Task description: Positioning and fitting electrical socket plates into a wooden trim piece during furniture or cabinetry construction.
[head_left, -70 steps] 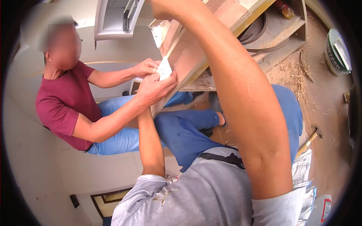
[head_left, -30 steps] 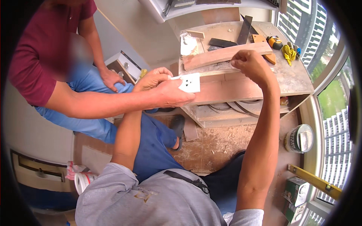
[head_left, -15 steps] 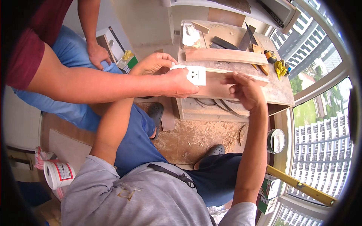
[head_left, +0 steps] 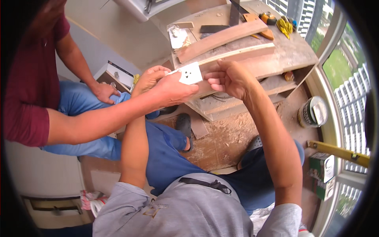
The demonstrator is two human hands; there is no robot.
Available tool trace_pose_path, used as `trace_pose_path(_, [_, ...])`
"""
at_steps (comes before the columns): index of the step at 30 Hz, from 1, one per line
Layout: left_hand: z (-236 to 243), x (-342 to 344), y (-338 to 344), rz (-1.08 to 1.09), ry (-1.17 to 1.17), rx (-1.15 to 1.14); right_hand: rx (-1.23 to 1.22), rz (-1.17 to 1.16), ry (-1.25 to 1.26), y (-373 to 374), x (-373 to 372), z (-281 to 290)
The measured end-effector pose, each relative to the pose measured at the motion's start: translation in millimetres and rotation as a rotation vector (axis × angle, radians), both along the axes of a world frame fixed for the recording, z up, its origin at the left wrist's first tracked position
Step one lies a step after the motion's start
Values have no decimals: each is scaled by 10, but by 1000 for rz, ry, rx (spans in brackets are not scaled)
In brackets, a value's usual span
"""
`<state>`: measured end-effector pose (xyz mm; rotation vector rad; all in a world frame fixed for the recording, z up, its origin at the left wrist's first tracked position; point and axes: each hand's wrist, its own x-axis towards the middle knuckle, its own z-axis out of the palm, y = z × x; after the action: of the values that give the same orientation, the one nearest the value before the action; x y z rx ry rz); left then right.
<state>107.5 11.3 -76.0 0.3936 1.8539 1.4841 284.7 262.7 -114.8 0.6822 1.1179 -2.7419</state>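
My left hand (head_left: pixel 151 77) has its fingers closed on the left edge of a white socket plate (head_left: pixel 192 72). A co-worker's hand (head_left: pixel 177 90) grips the same plate from below, and that person's forearm crosses over mine, hiding part of it. Just right of the plate is my right hand (head_left: pixel 227 78), open and palm partly up, its fingers loosely bent with nothing visible in them. Behind both hands a long pale board (head_left: pixel 256 61) lies along the front of a dusty wooden cabinet (head_left: pixel 298 51).
The co-worker (head_left: pixel 29 91) sits at my left, other hand on a knee. Loose planks (head_left: pixel 221 37), yellow gloves (head_left: pixel 285 27) and tools top the cabinet. Shavings cover the floor (head_left: pixel 215 140). A bucket (head_left: pixel 312 112) and spirit level (head_left: pixel 337 153) stand by the window at right.
My right hand has come down from above the cabinet to beside the plate, its fingers opening from a curled shape. The plate stays held by my left hand and the co-worker. The view has shifted.
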Motion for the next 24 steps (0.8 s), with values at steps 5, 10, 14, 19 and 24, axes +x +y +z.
trace_pose_path(5, [-96,30,67,35,-31,53,65,-33,-18,-47,31,143])
trace_pose_path(10, [-80,43,52,13,-13,4,306,-77,46,89,43,113])
trace_pose_path(14, [-53,29,-22,42,-12,-2,1576,-501,257,375,138,154])
trace_pose_path(19, [-80,-42,-60,56,-21,7,1728,-14,151,760,405,218])
trace_pose_path(24, [-70,-30,-69,60,1,18,1758,-149,239,692,426,288])
